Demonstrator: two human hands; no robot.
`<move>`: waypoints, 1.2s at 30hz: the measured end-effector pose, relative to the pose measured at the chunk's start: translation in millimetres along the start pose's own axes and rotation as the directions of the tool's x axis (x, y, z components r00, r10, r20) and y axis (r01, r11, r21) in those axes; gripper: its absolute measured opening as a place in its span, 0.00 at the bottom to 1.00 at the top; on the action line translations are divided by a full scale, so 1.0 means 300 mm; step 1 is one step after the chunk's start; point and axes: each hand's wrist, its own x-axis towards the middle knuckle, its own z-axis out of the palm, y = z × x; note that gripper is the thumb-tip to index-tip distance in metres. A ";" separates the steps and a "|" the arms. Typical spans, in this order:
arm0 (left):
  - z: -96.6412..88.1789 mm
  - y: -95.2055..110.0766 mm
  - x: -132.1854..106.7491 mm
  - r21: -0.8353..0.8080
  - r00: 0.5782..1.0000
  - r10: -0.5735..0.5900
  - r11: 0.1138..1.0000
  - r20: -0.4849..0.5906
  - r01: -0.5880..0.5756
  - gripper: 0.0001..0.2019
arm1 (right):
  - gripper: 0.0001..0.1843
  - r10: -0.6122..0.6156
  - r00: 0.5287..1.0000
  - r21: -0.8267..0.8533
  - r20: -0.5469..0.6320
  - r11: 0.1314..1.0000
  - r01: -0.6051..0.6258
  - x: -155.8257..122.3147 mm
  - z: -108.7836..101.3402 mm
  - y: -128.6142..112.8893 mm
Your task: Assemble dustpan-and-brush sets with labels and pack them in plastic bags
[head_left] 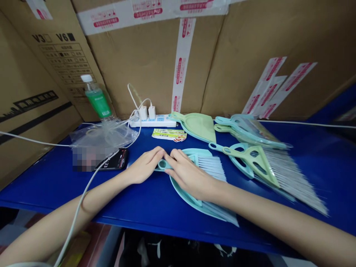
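Note:
A light-blue dustpan (185, 200) lies on the blue tabletop, with a light-blue hand brush (213, 167) resting in it, its pale bristles pointing right. My left hand (147, 165) is closed at the handle ends, thumb and fingers around the dustpan's handle. Over the brush's body lies my right hand (191, 176), its fingers bent round the brush handle and its fingertips touching my left hand. A ringed handle end (162, 164) shows between the two hands. My palms hide most of both handles.
Right of my hands lie a green brush (256, 161) and another blue brush (239, 167). Behind them are a green dustpan (201, 126) and bagged dustpans (250, 128). Leftward are a power strip (164, 122), wrapper (169, 134), phone (118, 160), bottle (98, 100) and loose cable (80, 202).

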 end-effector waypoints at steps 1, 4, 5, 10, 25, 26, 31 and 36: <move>0.001 -0.002 0.001 -0.024 1.000 -0.005 1.000 0.006 0.006 0.16 | 0.22 0.008 1.000 0.028 -0.024 1.000 -0.007 0.002 0.010 -0.002; -0.001 -0.002 0.005 -0.086 0.999 -0.020 0.996 0.034 0.023 0.17 | 0.20 0.040 0.993 0.124 -0.109 0.992 -0.026 0.007 0.026 -0.004; -0.003 -0.001 0.006 -0.099 0.999 -0.017 0.995 0.040 0.021 0.17 | 0.19 0.046 0.990 0.158 -0.130 0.987 -0.025 0.006 0.023 -0.002; -0.007 0.002 0.006 -0.093 0.997 -0.008 0.996 0.081 0.016 0.13 | 0.21 0.010 0.999 0.138 -0.043 0.990 -0.004 -0.050 -0.063 0.050; 0.000 -0.030 0.017 -0.445 0.958 -0.060 0.876 0.280 0.185 0.16 | 0.30 0.036 0.980 -0.059 0.193 0.998 -0.025 -0.166 -0.045 0.152; 0.000 -0.030 0.017 -0.444 0.953 -0.060 0.875 0.297 0.194 0.17 | 0.30 0.033 0.983 -0.058 0.180 0.998 -0.023 -0.167 -0.041 0.149; -0.010 -0.026 0.018 -0.434 0.949 -0.009 0.888 0.315 0.152 0.17 | 0.35 0.001 0.989 -0.034 0.150 0.999 0.004 -0.170 -0.020 0.147; -0.013 -0.020 0.018 -0.478 0.948 -0.009 0.862 0.319 0.168 0.17 | 0.36 -0.002 0.988 -0.027 0.152 1.000 0.006 -0.168 -0.018 0.146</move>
